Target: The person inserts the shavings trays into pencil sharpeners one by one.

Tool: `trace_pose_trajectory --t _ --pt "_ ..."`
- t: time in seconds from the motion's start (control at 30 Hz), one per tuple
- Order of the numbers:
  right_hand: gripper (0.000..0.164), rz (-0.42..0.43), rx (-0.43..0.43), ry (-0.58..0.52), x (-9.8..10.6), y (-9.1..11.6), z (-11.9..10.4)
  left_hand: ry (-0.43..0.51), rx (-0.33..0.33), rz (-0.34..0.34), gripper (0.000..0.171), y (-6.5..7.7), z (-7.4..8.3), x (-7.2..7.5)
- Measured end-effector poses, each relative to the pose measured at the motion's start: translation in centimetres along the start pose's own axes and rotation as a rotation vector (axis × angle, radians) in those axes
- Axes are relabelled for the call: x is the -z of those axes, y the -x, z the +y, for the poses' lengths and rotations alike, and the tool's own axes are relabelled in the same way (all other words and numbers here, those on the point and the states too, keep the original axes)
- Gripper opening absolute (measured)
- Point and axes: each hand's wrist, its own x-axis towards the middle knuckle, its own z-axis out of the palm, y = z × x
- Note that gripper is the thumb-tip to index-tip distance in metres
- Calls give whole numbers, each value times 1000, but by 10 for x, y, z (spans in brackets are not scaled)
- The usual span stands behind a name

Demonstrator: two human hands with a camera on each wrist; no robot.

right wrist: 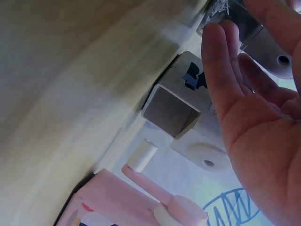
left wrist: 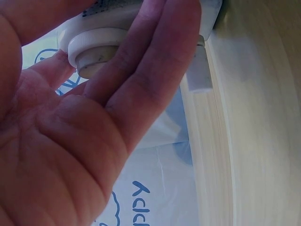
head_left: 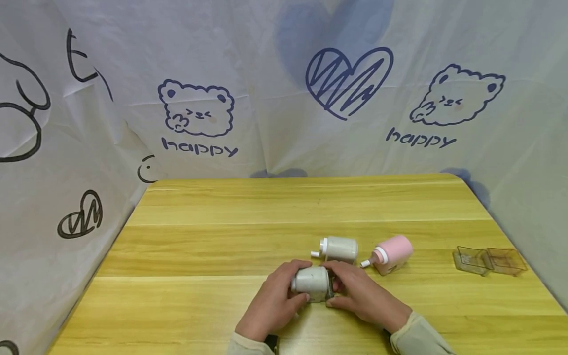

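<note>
Between both hands is a grey-white hand-crank pencil sharpener (head_left: 311, 280), lying close over the table. My left hand (head_left: 277, 296) grips its body from the left, thumb at the front and fingers over the back. Its white collar (left wrist: 87, 40) and crank knob (left wrist: 200, 73) show past the fingers in the left wrist view. My right hand (head_left: 361, 291) holds the other end, its thumb and fingers at a clear shavings drawer (right wrist: 220, 12) with shavings inside. A second grey sharpener (head_left: 341, 249), its drawer slot open, lies just behind.
A pink sharpener (head_left: 395, 251) lies right of the second grey one, its crank pointing left. Farther right, near the table edge, two clear drawers (head_left: 472, 260) sit side by side. Printed white cloth (head_left: 270, 98) hangs behind the wooden table (head_left: 186, 256).
</note>
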Motion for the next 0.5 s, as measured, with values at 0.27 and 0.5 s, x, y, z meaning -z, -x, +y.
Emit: trace_pose_trajectory --t 0.27,0.5 --pt "58 6 14 5 -1 -1 0 -7 -3 5 51 0 0 0" --pt "59 -4 -1 7 -1 -2 0 -8 -2 3 50 0 0 0"
